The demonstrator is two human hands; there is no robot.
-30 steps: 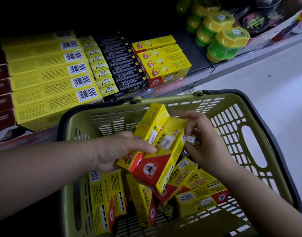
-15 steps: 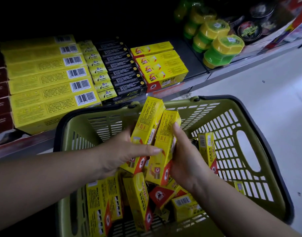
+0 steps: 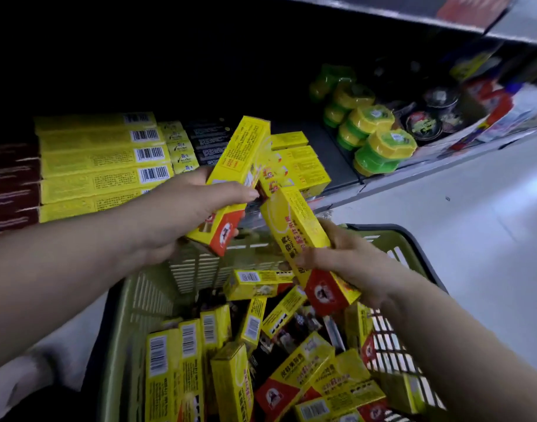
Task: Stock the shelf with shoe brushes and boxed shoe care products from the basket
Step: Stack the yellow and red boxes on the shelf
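Note:
My left hand (image 3: pixel 182 214) grips a yellow box with a red end (image 3: pixel 236 178), tilted up toward the shelf. Just right of it, my right hand (image 3: pixel 349 263) grips a second yellow-and-red box (image 3: pixel 294 233) by its lower half. Both boxes are raised above the far rim of the green basket (image 3: pixel 124 330). Several more yellow boxes (image 3: pixel 230 382) lie jumbled inside the basket. On the shelf behind the held boxes lies a short stack of matching yellow boxes (image 3: pixel 300 166).
The shelf carries long yellow barcoded boxes (image 3: pixel 102 166) at left, dark red boxes (image 3: pixel 11 184) at far left, black boxes (image 3: pixel 207 138), and green-and-yellow round tubs (image 3: pixel 379 147) at right. The shelf edge (image 3: pixel 413 175) runs diagonally. Pale floor (image 3: pixel 474 239) lies at right.
Both hands have lifted their boxes out of the basket and up toward the shelf. The two boxes have moved apart. The view has tilted, showing more of the basket's contents.

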